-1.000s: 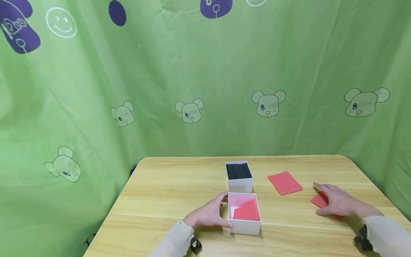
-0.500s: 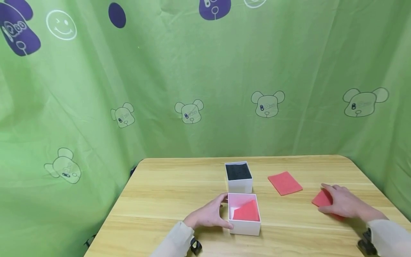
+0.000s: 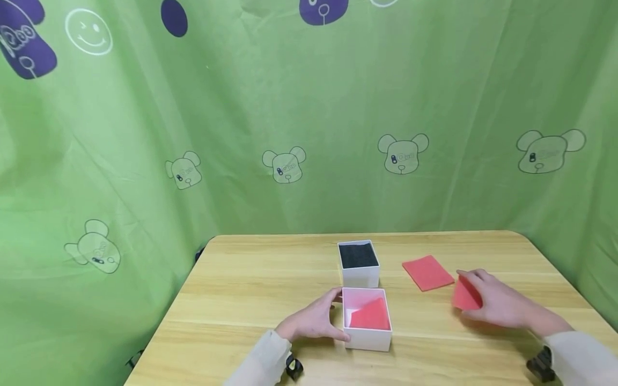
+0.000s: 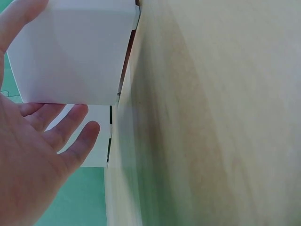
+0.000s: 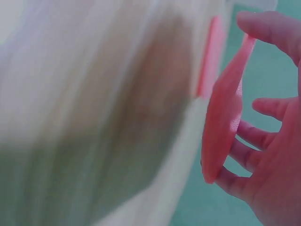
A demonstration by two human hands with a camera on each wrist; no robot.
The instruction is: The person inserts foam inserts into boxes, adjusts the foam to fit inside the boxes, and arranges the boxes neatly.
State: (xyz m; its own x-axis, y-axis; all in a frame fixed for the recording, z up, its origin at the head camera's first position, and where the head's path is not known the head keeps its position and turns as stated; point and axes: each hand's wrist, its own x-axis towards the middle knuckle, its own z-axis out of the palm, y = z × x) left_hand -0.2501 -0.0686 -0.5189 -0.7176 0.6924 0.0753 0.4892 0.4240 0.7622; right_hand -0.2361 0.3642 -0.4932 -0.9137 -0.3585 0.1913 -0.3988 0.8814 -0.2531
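Note:
My left hand grips the near white open-topped box by its left side, thumb at the front corner and fingers round the back one. Inside that box a red cloth leans at a slant. On the right, my right hand pinches a folded red cloth by its edges, tilted above the table. The right wrist view shows this held cloth bowed between the thumb and the fingers. Another red cloth square lies flat just beyond it.
A second white box, filled with black cloth, stands right behind the near one. The wooden table ends against a green printed curtain at the back and sides.
My right hand has picked the red cloth up off the table and moved it left, towards the flat red square. The left hand and both boxes have stayed put.

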